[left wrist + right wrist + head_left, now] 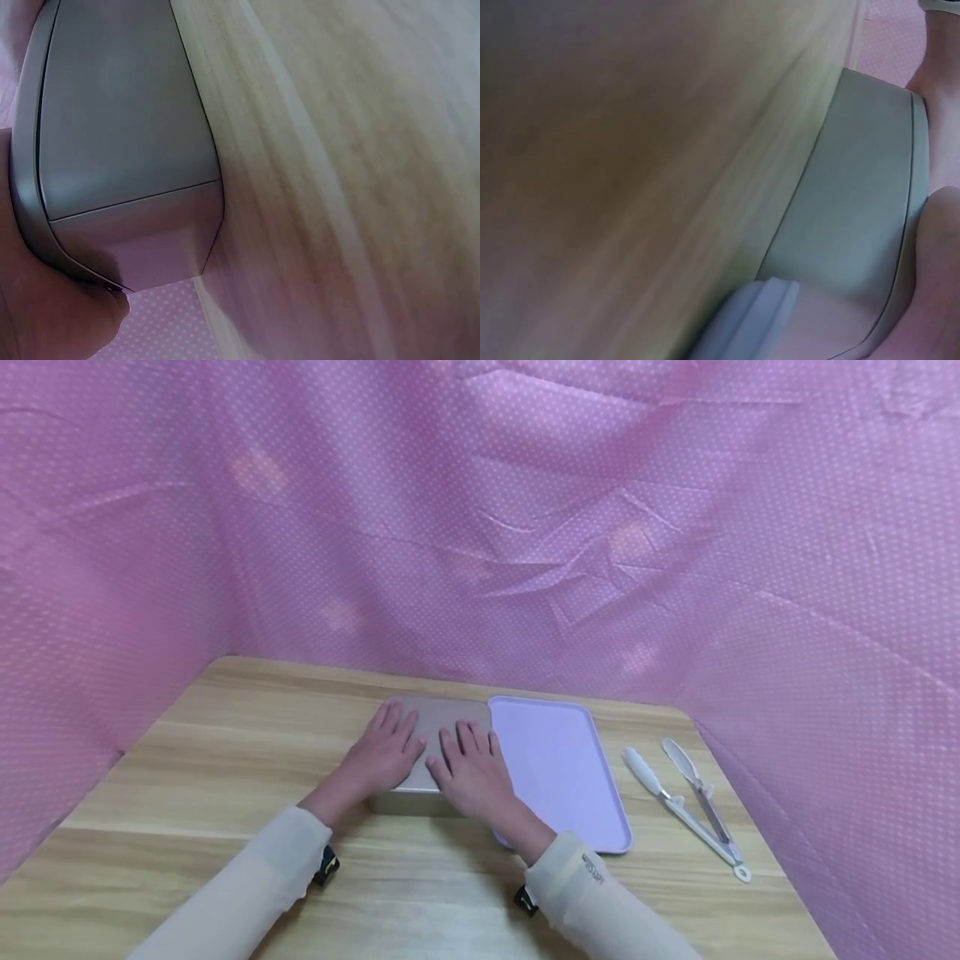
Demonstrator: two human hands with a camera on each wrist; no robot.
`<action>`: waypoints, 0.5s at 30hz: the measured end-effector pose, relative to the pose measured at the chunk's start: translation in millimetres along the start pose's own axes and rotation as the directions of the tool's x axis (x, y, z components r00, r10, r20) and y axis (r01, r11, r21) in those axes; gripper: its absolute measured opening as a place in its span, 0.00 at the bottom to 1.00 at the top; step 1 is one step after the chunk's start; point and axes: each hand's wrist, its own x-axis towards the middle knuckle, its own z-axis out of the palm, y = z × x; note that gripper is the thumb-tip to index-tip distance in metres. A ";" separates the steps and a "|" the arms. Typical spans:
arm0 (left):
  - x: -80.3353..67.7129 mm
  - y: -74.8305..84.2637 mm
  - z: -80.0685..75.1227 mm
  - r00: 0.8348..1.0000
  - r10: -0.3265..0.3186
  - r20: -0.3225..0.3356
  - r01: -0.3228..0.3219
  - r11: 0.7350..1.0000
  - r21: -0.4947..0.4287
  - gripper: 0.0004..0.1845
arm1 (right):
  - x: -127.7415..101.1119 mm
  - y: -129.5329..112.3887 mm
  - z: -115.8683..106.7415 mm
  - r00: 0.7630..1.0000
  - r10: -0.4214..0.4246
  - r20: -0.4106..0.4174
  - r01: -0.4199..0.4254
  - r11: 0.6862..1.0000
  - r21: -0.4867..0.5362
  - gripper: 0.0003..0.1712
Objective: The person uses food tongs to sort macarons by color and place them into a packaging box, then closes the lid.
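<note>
Tiny illegible print on sleeve

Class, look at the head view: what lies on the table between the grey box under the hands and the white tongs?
The lilac tray lies between them, its left edge against the grey box and bare wood separating it from the white tongs. The head view shows this.

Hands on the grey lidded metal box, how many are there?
2: the left hand lies flat on the grey lidded metal box, the right hand flat beside it, nearer the lilac plastic tray.
</note>
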 end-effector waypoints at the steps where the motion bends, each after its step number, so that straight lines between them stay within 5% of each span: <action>1: 0.1 0.4 0.0 1.000 0.003 0.003 -0.003 1.000 0.005 0.35 | 0.2 0.3 0.5 1.000 0.001 0.004 -0.001 1.000 -0.005 0.40; 15: 1.5 2.7 -3.3 1.000 -0.021 0.020 0.021 1.000 -0.022 0.35 | 1.8 2.4 -2.1 1.000 -0.001 0.030 0.001 1.000 0.013 0.40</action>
